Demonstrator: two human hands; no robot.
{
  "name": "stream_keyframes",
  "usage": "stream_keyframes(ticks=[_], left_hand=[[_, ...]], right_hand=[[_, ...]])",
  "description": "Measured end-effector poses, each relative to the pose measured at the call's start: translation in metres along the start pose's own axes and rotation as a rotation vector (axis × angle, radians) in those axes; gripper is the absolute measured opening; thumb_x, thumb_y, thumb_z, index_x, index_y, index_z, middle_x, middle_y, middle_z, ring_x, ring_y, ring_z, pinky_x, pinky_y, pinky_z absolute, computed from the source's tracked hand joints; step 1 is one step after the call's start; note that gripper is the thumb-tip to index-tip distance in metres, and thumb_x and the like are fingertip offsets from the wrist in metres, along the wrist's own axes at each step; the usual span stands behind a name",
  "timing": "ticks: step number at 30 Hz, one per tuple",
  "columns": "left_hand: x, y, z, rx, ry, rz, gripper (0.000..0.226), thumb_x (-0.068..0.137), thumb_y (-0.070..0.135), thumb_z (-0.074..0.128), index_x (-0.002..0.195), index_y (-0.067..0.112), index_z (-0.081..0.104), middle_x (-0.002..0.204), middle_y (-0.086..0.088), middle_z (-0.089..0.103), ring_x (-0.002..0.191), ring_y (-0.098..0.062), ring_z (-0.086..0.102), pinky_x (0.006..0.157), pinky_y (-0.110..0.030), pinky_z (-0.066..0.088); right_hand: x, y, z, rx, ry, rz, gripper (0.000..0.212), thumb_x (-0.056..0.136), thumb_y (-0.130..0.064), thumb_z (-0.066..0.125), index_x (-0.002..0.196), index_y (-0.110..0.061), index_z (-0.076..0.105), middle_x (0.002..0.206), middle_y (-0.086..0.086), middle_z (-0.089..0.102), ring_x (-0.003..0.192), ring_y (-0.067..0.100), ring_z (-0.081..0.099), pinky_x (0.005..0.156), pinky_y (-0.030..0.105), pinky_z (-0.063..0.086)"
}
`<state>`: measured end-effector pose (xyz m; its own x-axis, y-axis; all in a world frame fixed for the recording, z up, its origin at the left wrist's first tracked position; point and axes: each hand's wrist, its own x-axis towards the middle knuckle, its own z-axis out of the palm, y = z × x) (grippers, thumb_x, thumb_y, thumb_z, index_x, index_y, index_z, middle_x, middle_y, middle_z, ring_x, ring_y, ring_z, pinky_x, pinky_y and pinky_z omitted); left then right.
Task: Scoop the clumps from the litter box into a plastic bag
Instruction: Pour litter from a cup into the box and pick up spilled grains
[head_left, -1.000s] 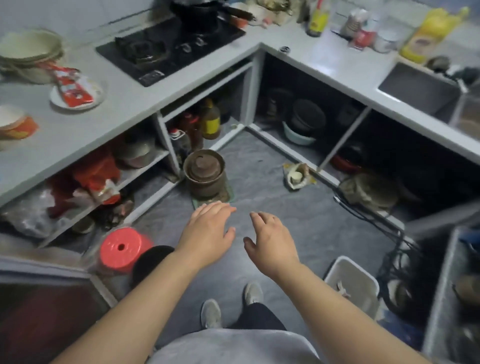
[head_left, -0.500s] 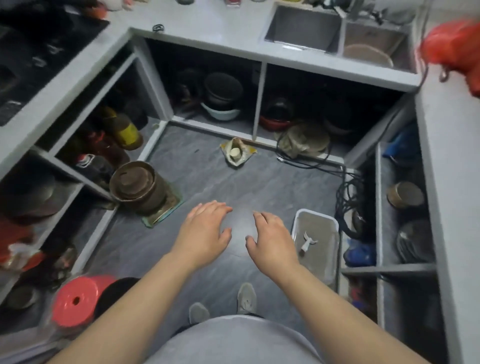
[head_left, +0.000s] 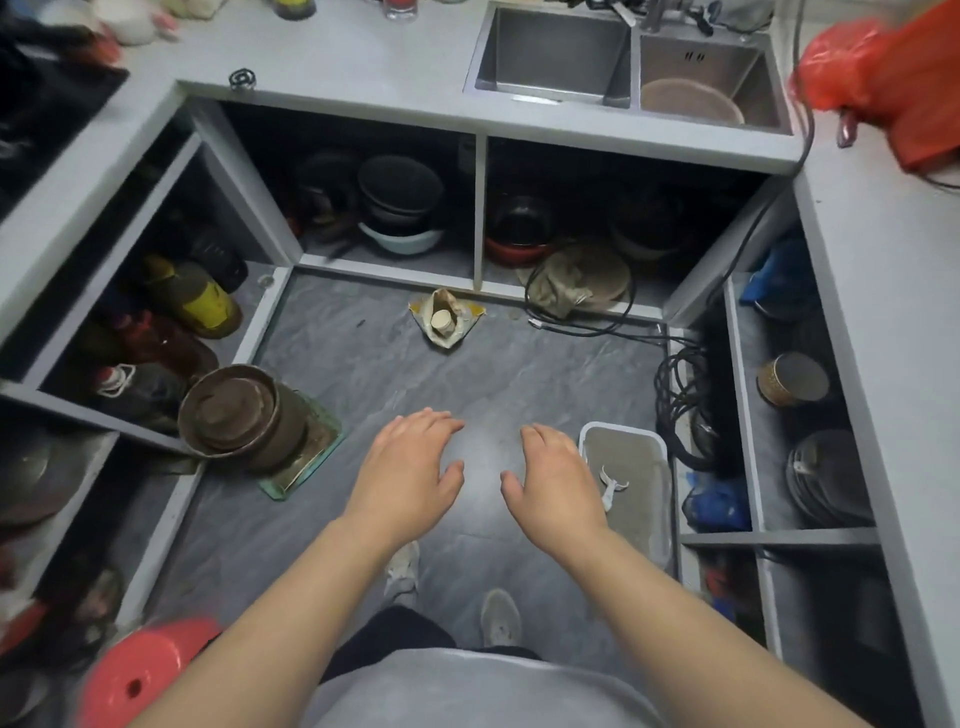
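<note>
A white litter box (head_left: 658, 447) with grey litter stands on the kitchen floor at the right, against the shelf unit. A small white scoop (head_left: 610, 489) lies on the litter. My left hand (head_left: 408, 470) and my right hand (head_left: 558, 480) hover palm down above the floor, fingers relaxed, holding nothing. The right hand partly covers the box's left edge. A red plastic bag (head_left: 883, 73) lies on the counter at the top right.
Open shelves with pots, bowls and bottles ring the grey floor. A stack of brown pots (head_left: 236, 415) stands at the left, a red stool (head_left: 140, 675) at the lower left. Black cables (head_left: 680, 389) coil beside the box. A folded packet (head_left: 444, 319) lies on the floor ahead.
The view has swung right from the stove side to the sink and the right shelves, bringing the litter box closer. Both hands keep the same open pose.
</note>
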<state>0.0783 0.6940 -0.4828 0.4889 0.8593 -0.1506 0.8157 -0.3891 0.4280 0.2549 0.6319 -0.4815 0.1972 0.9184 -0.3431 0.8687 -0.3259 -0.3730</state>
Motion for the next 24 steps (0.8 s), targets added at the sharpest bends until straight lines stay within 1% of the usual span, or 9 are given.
stream_keyframes(ticks=[2, 6, 12, 18, 24], left_hand=[[0.013, -0.018, -0.007, -0.004, -0.011, 0.019, 0.049, 0.094, 0.036, 0.057, 0.141, 0.025, 0.051, 0.149, 0.006, 0.049, 0.145, -0.013, 0.036, 0.123, -0.035, 0.019], [0.043, -0.058, -0.028, -0.019, -0.026, 0.045, 0.049, 0.094, 0.037, 0.056, 0.142, 0.025, 0.05, 0.15, 0.007, 0.048, 0.146, -0.013, 0.034, 0.124, -0.035, 0.018], [0.084, -0.1, -0.048, -0.011, -0.079, 0.081, 0.05, 0.095, 0.038, 0.055, 0.143, 0.027, 0.049, 0.151, 0.008, 0.046, 0.146, -0.012, 0.033, 0.124, -0.035, 0.017], [0.127, -0.119, -0.049, -0.025, -0.126, 0.054, 0.05, 0.094, 0.038, 0.056, 0.142, 0.027, 0.05, 0.151, 0.007, 0.047, 0.146, -0.012, 0.033, 0.124, -0.036, 0.019], [0.197, -0.125, -0.049, 0.021, -0.179, 0.017, 0.052, 0.095, 0.038, 0.054, 0.145, 0.028, 0.047, 0.153, 0.008, 0.045, 0.146, -0.012, 0.032, 0.124, -0.036, 0.017]], right_hand=[[0.016, -0.014, 0.0, -0.001, 0.004, 0.029, 0.051, 0.097, -0.034, 0.054, 0.141, -0.01, 0.043, 0.149, 0.006, 0.043, 0.14, 0.023, 0.034, 0.112, 0.035, 0.035], [0.05, -0.052, -0.002, 0.009, 0.015, 0.072, 0.05, 0.098, -0.033, 0.053, 0.141, -0.009, 0.044, 0.151, 0.006, 0.042, 0.141, 0.024, 0.033, 0.113, 0.036, 0.034], [0.094, -0.094, -0.005, 0.013, 0.037, 0.09, 0.054, 0.098, -0.034, 0.053, 0.146, -0.012, 0.04, 0.153, 0.004, 0.041, 0.144, 0.022, 0.03, 0.115, 0.034, 0.033], [0.142, -0.097, -0.006, 0.029, -0.002, 0.121, 0.054, 0.098, -0.033, 0.054, 0.145, -0.013, 0.041, 0.152, 0.003, 0.043, 0.141, 0.022, 0.033, 0.114, 0.036, 0.035], [0.217, -0.079, -0.009, 0.068, -0.032, 0.112, 0.054, 0.097, -0.032, 0.053, 0.146, -0.012, 0.042, 0.149, 0.003, 0.046, 0.139, 0.022, 0.035, 0.114, 0.033, 0.034]])
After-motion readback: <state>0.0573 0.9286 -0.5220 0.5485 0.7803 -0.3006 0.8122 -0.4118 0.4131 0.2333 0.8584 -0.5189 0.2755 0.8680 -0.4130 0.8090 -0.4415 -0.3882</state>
